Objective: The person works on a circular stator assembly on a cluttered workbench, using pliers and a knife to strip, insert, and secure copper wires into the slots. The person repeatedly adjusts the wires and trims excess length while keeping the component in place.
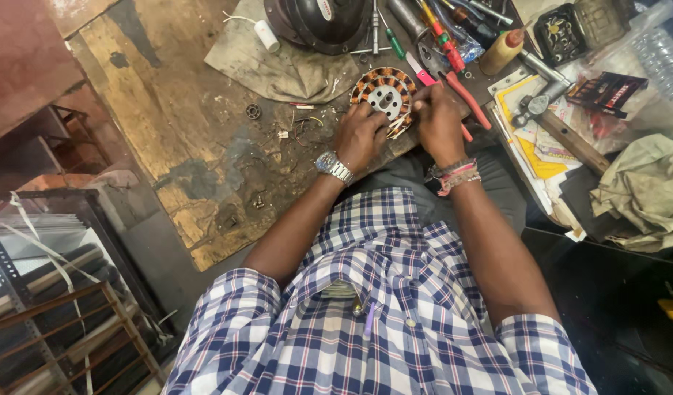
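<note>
A round motor stator [384,91] with copper windings and a grey metal hub lies on the worn wooden workbench [168,132]. My left hand [360,135], with a metal watch on its wrist, rests at the stator's near edge, its fingers curled on the thin wire leads [396,129] there. My right hand [439,121], with thread bands on its wrist, grips the stator's right side and the same bundle of leads. The fingertips are hidden from this angle.
Red-handled pliers [457,91] and several screwdrivers [439,29] lie behind my right hand. A dark round motor housing [318,22] sits on a grey cloth [278,66]. A hammer [552,121], papers, a bottle [503,50] and a crumpled rag [643,190] fill the right. Metal racks stand lower left.
</note>
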